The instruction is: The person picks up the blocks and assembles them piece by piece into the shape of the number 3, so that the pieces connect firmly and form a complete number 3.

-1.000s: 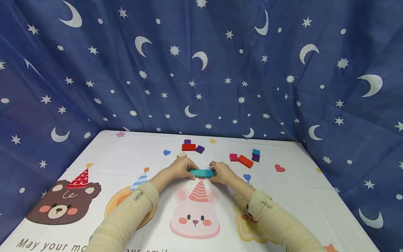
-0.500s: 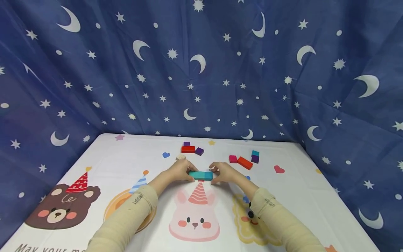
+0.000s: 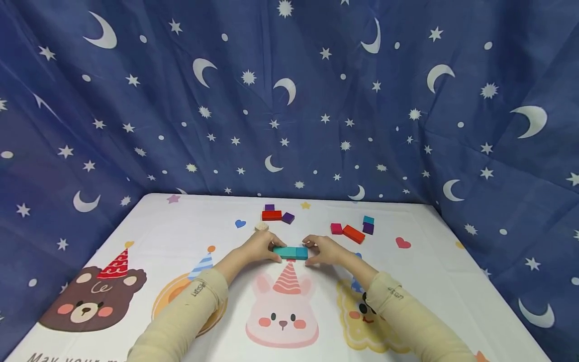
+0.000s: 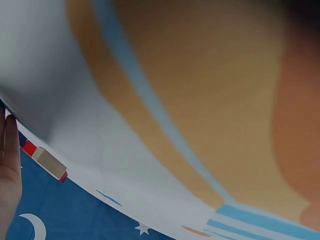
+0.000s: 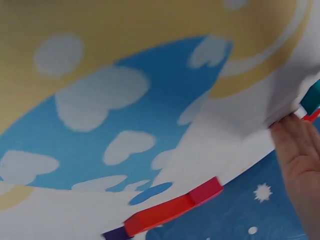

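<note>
In the head view, a long teal block (image 3: 285, 253) and a smaller blue block (image 3: 301, 253) lie end to end on the tablecloth. My left hand (image 3: 260, 247) pinches the teal block's left end, thumb at the near side and fingers at the far side. Around the blue block's right end my right hand (image 3: 326, 250) stands with thumb and fingers spread apart, seemingly not gripping it. The right wrist view shows the right hand (image 5: 299, 165) near a teal corner (image 5: 312, 97). Only part of the left hand (image 4: 9, 175) shows in the left wrist view.
Behind the left hand lie a beige block (image 3: 261, 227), a red block (image 3: 272, 215) and purple blocks (image 3: 288, 218). Farther right are a pink block (image 3: 336, 229), an orange-red block (image 3: 354, 234), a blue block (image 3: 368, 220) and a purple block (image 3: 368, 229). A blue curtain (image 3: 316, 100) hangs behind.
My right hand has loosened from the blue block's end and drawn slightly right, its thumb and fingers wider apart. The left hand keeps its place on the teal block.
</note>
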Tool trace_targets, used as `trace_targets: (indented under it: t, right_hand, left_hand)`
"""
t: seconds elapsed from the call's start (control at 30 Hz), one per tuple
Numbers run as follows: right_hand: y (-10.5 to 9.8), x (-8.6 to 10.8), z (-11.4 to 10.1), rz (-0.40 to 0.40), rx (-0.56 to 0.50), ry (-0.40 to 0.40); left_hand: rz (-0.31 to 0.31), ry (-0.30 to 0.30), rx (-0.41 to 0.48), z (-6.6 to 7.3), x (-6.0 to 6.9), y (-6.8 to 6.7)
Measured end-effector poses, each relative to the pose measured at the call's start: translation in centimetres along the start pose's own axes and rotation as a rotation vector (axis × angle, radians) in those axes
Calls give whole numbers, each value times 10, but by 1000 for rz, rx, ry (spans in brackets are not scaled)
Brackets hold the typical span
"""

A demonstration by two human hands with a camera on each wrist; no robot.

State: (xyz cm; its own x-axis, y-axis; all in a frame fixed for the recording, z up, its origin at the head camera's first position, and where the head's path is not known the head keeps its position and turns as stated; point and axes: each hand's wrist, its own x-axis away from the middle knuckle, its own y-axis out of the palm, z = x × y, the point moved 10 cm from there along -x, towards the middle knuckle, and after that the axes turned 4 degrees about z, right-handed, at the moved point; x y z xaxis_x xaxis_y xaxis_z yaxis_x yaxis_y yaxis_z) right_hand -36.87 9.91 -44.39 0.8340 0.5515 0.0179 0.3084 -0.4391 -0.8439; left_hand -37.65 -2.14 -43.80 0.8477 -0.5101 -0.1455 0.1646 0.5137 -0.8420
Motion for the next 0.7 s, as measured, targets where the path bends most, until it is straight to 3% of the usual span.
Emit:
trace_targets:
  t: [0.27,0.53,0.7]
  right_hand:
    - [0,8,6,82,-18,65]
    - [-6,14,6,121,-27,76]
    - [-14,17,8,140,-35,84]
  left_hand:
    - [3,-6,5,2,1,3]
    - [-64,-3,14,1,5,3]
    - [-54,-9,22,2,7,3]
